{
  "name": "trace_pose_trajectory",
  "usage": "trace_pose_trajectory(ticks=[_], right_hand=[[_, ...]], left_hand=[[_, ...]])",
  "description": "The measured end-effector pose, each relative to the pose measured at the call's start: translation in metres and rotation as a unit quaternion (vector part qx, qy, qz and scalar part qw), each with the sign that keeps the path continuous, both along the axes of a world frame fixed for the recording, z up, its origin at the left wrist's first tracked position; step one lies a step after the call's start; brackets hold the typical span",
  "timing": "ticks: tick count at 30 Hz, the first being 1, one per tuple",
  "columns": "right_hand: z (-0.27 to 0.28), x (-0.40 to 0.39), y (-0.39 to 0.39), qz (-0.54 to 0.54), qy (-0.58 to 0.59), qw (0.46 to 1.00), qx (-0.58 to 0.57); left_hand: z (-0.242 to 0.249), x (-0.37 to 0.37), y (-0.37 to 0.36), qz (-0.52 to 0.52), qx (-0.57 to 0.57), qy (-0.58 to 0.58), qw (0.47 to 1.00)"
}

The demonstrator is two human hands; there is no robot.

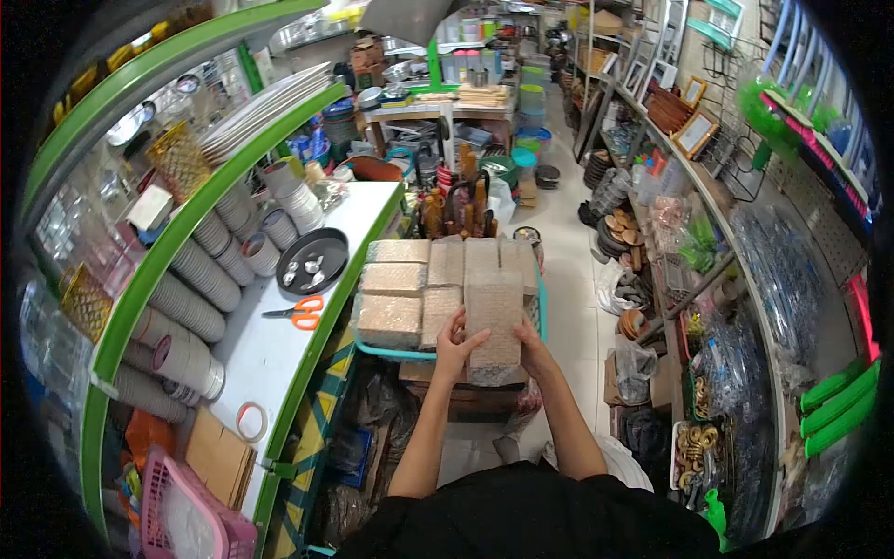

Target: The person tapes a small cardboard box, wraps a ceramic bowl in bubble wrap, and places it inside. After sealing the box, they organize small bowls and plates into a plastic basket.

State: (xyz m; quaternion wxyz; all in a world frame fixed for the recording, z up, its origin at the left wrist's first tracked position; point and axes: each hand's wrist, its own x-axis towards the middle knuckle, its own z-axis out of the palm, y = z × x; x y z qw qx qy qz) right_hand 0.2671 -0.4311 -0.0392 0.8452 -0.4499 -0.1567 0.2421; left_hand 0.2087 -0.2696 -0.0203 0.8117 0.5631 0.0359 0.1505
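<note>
My left hand (456, 343) and my right hand (533, 350) both grip a tall wrapped stack of woven tan items (494, 321), one hand on each side of its lower part. The stack stands at the near right corner of a teal basket (396, 352). Several more wrapped tan stacks (399, 293) fill the basket, lying side by side to the left and behind the held one.
A white counter (279, 345) at left holds orange scissors (300, 313), a black round tray (313, 261), a tape roll (250, 421) and stacked bowls (182, 359). A brown crate (470, 401) sits below the basket. Shelves of goods line the aisle at right.
</note>
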Motion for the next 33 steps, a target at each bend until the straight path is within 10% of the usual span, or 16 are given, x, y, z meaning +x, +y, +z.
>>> trace_pose_trajectory(ticks=[15, 17, 33], right_hand=[[0.019, 0.048, -0.058, -0.177, -0.009, 0.976, -0.13], [0.008, 0.058, -0.054, -0.208, -0.036, 0.958, -0.196], [0.034, 0.046, -0.017, -0.243, -0.19, 0.787, -0.535]], left_hand=[[-0.012, 0.069, -0.046, -0.12, 0.083, 0.115, 0.983], [-0.029, 0.08, -0.041, 0.017, 0.282, -0.011, 0.959], [-0.029, 0.108, -0.033, 0.105, 0.403, 0.016, 0.909]])
